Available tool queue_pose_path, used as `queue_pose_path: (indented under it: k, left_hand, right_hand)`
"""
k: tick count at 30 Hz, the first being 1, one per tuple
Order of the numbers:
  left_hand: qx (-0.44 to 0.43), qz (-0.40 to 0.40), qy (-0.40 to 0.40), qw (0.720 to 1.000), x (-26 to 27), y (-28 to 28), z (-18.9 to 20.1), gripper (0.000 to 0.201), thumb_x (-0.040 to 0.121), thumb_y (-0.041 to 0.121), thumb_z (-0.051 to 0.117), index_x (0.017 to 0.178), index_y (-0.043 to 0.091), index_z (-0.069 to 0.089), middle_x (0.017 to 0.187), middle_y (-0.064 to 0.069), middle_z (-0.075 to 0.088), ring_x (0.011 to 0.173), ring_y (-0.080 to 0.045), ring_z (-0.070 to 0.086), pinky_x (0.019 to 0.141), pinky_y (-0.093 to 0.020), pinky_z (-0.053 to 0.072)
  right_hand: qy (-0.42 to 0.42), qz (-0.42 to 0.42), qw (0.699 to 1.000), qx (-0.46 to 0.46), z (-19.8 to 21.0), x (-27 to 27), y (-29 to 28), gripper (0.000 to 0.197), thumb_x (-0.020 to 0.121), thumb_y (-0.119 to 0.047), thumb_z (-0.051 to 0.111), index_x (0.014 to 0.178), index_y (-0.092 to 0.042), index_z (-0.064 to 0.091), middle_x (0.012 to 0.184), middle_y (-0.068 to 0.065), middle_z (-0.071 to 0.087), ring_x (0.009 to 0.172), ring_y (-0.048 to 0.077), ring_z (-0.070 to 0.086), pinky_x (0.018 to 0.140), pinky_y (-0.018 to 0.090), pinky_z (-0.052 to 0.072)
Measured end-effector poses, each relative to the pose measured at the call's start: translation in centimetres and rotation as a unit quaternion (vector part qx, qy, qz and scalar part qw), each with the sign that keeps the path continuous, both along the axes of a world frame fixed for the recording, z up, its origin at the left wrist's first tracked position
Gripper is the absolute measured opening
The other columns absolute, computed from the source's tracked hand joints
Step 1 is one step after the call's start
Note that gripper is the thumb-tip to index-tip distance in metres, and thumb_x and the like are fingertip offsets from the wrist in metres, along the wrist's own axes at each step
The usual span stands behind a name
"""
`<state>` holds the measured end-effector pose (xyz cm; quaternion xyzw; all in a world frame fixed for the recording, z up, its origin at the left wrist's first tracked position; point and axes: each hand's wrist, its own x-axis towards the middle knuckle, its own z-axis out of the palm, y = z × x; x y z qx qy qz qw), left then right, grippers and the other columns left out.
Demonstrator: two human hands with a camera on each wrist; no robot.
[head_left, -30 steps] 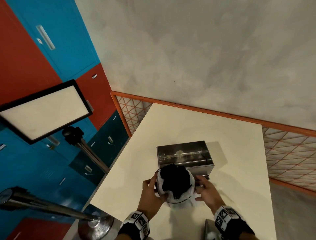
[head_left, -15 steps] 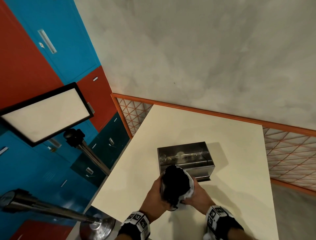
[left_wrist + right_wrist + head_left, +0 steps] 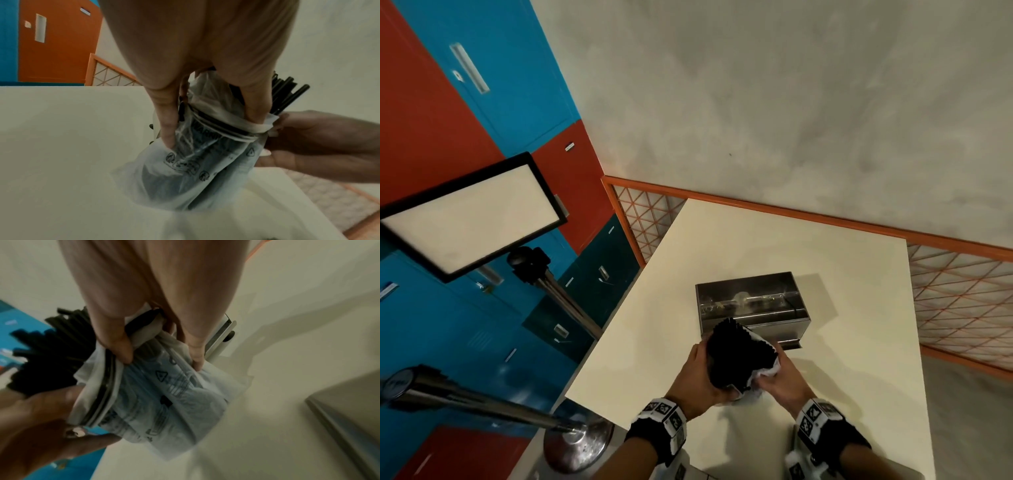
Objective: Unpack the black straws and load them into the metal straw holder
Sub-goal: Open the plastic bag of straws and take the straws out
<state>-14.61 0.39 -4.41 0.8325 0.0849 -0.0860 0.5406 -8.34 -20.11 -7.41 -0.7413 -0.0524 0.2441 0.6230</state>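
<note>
A thick bundle of black straws (image 3: 736, 353) stands upright in a clear printed plastic bag (image 3: 197, 164), its tops sticking well out of the bag's mouth. My left hand (image 3: 697, 375) grips the bundle and bag from the left. My right hand (image 3: 780, 378) clutches the bunched bag (image 3: 164, 386) on the right side, fingers curled into the plastic. The open metal straw holder (image 3: 751, 305) sits just behind the straws on the cream table (image 3: 842, 342), with no straws visible inside it.
A barrier post base (image 3: 577, 442) and a framed sign (image 3: 469, 216) stand left of the table. An orange lattice rail (image 3: 959, 305) runs behind and to the right. A grey metal piece (image 3: 349, 410) lies at the table's near edge.
The bag has been pushed down off the straws, so more of the black bundle stands bare. Both hands have closed in tighter around it, and the bundle tilts slightly left.
</note>
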Motion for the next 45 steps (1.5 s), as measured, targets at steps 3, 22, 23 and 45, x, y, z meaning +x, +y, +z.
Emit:
queue_pose_path:
  k: [3,22,23,45]
  left_hand:
    - [0.041,0.027,0.032,0.998,-0.3,-0.3,-1.0,0.102,0.057,0.053,0.088,0.135,0.061,0.022,0.142,0.020,0.046,0.127,-0.003,0.051,0.106,-0.030,0.048]
    - [0.260,0.023,-0.046,0.964,0.0,-0.9,2.7,0.111,0.062,0.059,0.081,0.151,0.036,0.019,0.145,0.011,0.035,0.132,-0.012,0.035,0.109,-0.032,0.039]
    - [0.212,0.026,-0.045,0.976,-0.2,-0.9,2.6,0.112,0.062,0.055,0.084,0.152,0.039,0.018,0.146,0.014,0.034,0.131,-0.007,0.035,0.108,-0.028,0.039]
    - [-0.073,0.107,0.027,0.991,-0.9,3.9,2.2,0.078,0.060,0.041,0.090,0.129,0.023,0.059,0.117,0.011,0.072,0.106,0.003,0.066,0.091,-0.015,0.051]
  right_hand:
    - [0.000,0.010,0.997,-0.071,-1.1,0.0,-0.4,0.077,0.058,-0.017,0.084,0.123,-0.033,0.047,0.112,-0.007,0.069,0.106,0.013,0.067,0.090,0.028,0.054]
    - [-0.046,0.075,0.978,-0.188,-1.3,1.8,-0.4,0.070,0.070,-0.010,0.084,0.131,-0.022,0.053,0.111,-0.012,0.062,0.107,0.012,0.061,0.082,0.006,0.041]
    - [-0.047,0.084,0.974,-0.206,-1.3,1.8,-0.3,0.066,0.071,-0.015,0.083,0.130,-0.021,0.055,0.114,-0.008,0.061,0.110,0.014,0.060,0.088,0.012,0.043]
    - [-0.160,0.132,0.976,-0.073,7.6,-0.6,4.6,0.066,0.070,-0.026,0.089,0.120,-0.043,0.050,0.117,-0.020,0.063,0.116,0.001,0.060,0.099,0.016,0.044]
